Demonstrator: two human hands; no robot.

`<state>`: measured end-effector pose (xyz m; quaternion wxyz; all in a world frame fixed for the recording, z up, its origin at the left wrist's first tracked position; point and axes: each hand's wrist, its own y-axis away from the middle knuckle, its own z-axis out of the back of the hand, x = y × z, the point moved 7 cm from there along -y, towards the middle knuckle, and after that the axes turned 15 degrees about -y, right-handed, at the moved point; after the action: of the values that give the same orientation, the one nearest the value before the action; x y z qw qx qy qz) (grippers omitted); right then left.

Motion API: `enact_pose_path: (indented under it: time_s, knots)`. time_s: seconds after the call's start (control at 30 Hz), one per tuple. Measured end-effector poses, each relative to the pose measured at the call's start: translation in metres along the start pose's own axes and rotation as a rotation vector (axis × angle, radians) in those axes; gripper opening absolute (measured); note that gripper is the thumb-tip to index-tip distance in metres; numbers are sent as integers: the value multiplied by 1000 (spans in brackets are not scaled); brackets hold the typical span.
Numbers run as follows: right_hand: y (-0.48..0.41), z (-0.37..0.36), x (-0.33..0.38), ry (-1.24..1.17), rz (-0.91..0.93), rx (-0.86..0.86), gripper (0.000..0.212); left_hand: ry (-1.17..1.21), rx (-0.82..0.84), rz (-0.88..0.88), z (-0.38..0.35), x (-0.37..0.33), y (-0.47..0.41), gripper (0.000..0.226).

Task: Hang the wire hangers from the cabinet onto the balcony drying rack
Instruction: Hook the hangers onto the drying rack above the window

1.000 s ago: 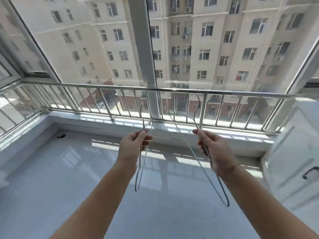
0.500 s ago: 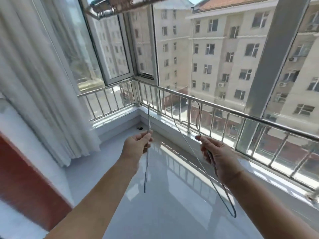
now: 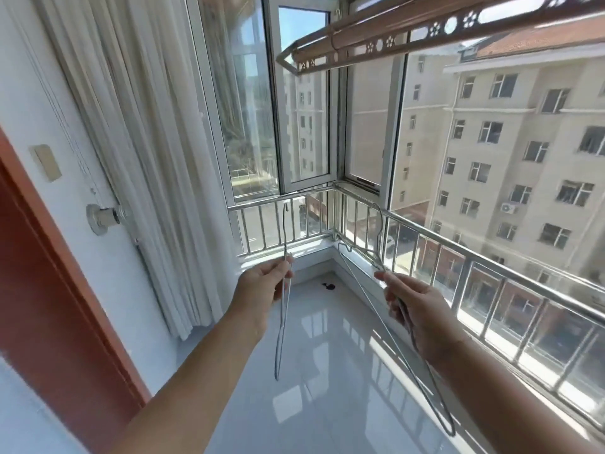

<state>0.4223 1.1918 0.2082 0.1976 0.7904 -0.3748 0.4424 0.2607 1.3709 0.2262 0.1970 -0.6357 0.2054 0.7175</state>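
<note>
Left hand [image 3: 265, 290] and right hand [image 3: 417, 309], both held well below the drying rack [image 3: 393, 37], each grasping one wire hanger.

Drying rack: one, overhead, a perforated bar with poles. No hanger shows on the part in view.

Railing [image 3: 458, 247]: one, far below the rack, running round the balcony corner.

Right hanger [image 3: 360, 280]: fingers curled round one shoulder. The hook points up toward the rack, and its low corner is the point furthest beneath the rack.

Left hanger [image 3: 280, 339]: seen edge-on, pinched between thumb and fingers just under the neck, hook upward.

Count: two hands, two hangers, one per hand. Whether further wires lie hidden behind these cannot be told.

Likely faults:
- The rack sits high, so a hook raised at full reach may miss the bar and slide off.
- Thin wire held only by a pinch may twist or slip during the lift and drop to the floor beneath the rack.
- Lifted together, the two frames may cross and snag.
</note>
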Motion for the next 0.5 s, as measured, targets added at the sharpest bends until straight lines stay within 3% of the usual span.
enact_pose_path:
  time_s: [0.5]
  knots:
    - [-230, -174, -21, -9, 128, 28, 10, -52, 90, -93, 83, -75, -273, 16]
